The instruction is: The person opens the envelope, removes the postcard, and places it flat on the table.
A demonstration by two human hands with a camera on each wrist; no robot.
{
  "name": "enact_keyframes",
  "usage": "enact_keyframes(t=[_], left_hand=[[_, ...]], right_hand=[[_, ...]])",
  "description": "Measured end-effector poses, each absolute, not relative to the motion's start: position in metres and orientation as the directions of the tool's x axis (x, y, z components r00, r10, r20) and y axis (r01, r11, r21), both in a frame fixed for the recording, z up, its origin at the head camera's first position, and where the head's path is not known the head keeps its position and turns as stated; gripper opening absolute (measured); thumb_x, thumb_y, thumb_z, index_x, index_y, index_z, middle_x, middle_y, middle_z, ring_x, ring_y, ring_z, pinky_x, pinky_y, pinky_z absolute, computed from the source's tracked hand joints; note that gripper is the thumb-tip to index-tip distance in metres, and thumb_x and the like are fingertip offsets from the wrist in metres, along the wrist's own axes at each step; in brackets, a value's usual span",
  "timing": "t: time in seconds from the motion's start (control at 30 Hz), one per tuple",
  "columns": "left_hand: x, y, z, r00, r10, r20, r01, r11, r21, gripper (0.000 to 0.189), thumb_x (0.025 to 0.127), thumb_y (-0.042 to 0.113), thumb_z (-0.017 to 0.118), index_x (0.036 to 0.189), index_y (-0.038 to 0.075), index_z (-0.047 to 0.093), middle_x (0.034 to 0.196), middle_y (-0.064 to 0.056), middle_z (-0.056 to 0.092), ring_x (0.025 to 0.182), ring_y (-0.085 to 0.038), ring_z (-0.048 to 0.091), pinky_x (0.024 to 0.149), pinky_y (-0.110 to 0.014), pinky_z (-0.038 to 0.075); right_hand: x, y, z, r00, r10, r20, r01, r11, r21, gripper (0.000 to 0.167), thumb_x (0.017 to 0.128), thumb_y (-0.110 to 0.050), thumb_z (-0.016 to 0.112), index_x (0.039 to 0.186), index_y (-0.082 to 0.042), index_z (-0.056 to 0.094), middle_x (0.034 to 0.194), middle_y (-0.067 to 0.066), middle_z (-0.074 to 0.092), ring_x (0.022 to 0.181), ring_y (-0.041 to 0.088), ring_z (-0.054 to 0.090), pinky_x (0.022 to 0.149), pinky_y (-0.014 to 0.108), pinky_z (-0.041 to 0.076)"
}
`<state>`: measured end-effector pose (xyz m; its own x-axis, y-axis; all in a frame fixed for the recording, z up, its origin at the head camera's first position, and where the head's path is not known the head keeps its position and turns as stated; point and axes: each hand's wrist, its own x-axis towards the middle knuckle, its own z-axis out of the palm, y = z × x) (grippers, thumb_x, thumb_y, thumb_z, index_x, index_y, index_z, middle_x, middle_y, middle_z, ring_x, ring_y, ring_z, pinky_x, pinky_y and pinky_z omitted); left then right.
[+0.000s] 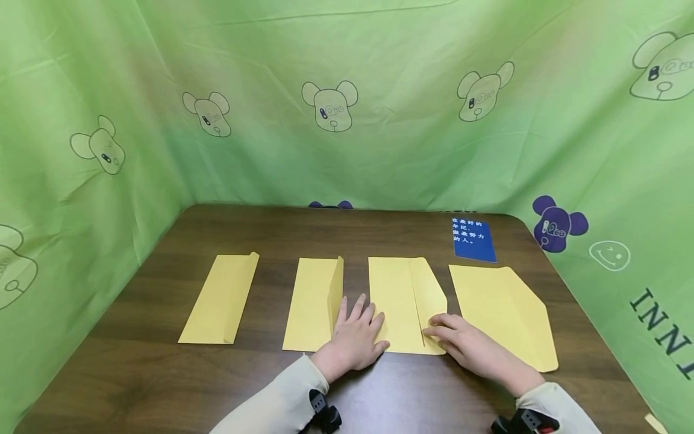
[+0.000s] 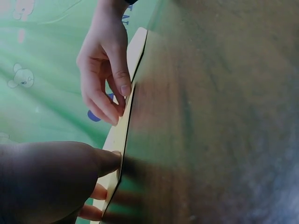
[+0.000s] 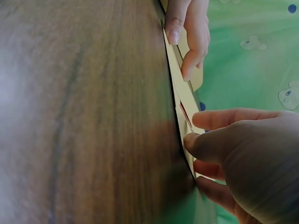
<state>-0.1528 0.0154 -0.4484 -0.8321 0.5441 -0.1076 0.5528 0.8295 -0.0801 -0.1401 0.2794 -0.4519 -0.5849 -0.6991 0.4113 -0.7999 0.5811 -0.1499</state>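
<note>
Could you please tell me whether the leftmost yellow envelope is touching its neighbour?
Apart: the head view shows brown tabletop between the leftmost envelope and the second envelope.

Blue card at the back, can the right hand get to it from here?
Probably yes: only the rightmost envelope, lying flat, separates the right hand from the blue card, which is uncovered.

A blue card [image 1: 477,247] with white writing [image 1: 469,235] lies near the far right corner of the bench [image 1: 119,380]. Green cloth [image 1: 385,163] hangs along its left, far and right edges, printed with outlined bears [image 1: 333,114]; past the right edge, a purple bear [image 1: 555,230], smiley [image 1: 609,256] and letters [image 1: 672,342].
</note>
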Motion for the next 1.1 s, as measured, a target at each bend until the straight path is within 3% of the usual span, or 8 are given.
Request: enact_keyframes(t=[0.43, 0.87, 1.1], left_hand=[[-0.153, 0.014, -0.446, -0.830, 0.545, -0.122, 0.553, 0.833, -0.039, 0.059, 0.102, 0.055, 0.040, 0.151, 0.022, 0.044, 0.156, -0.002, 0.038, 0.149, -0.027, 0.019, 0.117, -0.055, 0.016], [-0.152, 0.014, -0.447, -0.828, 0.549, -0.116, 0.555, 0.832, -0.024, 0.059, 0.102, 0.054, 0.040, 0.151, 0.022, 0.044, 0.156, -0.003, 0.039, 0.149, -0.028, 0.020, 0.117, -0.056, 0.015], [-0.152, 0.014, -0.446, -0.828, 0.549, -0.116, 0.555, 0.831, -0.035, 0.059, 0.102, 0.055, 0.040, 0.151, 0.022, 0.043, 0.156, -0.003, 0.039, 0.149, -0.028, 0.021, 0.117, -0.056, 0.015]], right_hand=[[-0.137, 0.278, -0.449, -0.641, -0.686, 0.345, -0.757, 0.638, -0.139, 0.033, 0.080, 0.002, 0.075, 0.112, -0.006, 0.075, 0.115, 0.013, 0.068, 0.100, 0.029, 0.064, 0.080, 0.043, 0.055], [-0.146, 0.282, -0.443, -0.593, -0.756, 0.278, -0.802, 0.586, -0.116, 0.034, 0.082, 0.004, 0.072, 0.114, -0.007, 0.074, 0.115, 0.013, 0.066, 0.102, 0.030, 0.065, 0.083, 0.044, 0.055], [-0.146, 0.285, -0.443, -0.603, -0.757, 0.253, -0.796, 0.590, -0.132, 0.036, 0.083, 0.003, 0.071, 0.117, -0.007, 0.073, 0.117, 0.012, 0.066, 0.104, 0.029, 0.064, 0.084, 0.045, 0.055]])
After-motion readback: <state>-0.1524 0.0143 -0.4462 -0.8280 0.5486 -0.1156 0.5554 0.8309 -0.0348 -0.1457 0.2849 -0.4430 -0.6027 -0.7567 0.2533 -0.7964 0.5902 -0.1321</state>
